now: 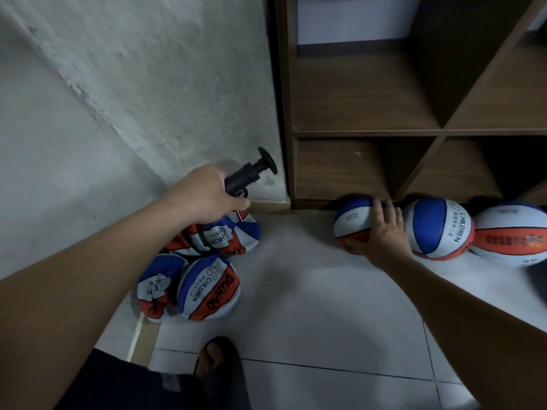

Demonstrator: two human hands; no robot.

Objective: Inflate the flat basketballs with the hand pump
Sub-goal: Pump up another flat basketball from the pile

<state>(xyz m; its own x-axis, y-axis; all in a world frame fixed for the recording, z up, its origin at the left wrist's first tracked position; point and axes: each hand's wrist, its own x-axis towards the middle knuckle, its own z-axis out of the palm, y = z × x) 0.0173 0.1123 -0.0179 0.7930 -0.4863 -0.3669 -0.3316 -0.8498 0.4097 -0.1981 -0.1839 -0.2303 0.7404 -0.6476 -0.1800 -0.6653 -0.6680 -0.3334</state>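
My left hand (204,193) grips a black hand pump (251,171) around its barrel, handle pointing up and right, above a pile of flat basketballs. The pile holds three crumpled blue, white and orange balls: one under the pump (225,235), one in front (208,287) and one at its left (155,287). My right hand (381,235) lies spread over a round basketball (353,221) on the floor by the shelf, thumb under its near side. Two more round balls sit to its right, one marked CHILDREN (438,227) and one at the frame edge (512,235).
A dark wooden shelf unit (367,133) with open cubbies stands at the back right, its base just behind the round balls. A rough white wall (133,84) runs behind the flat balls. The floor is pale tile (310,306). My foot in a dark sandal (219,362) is at the bottom.
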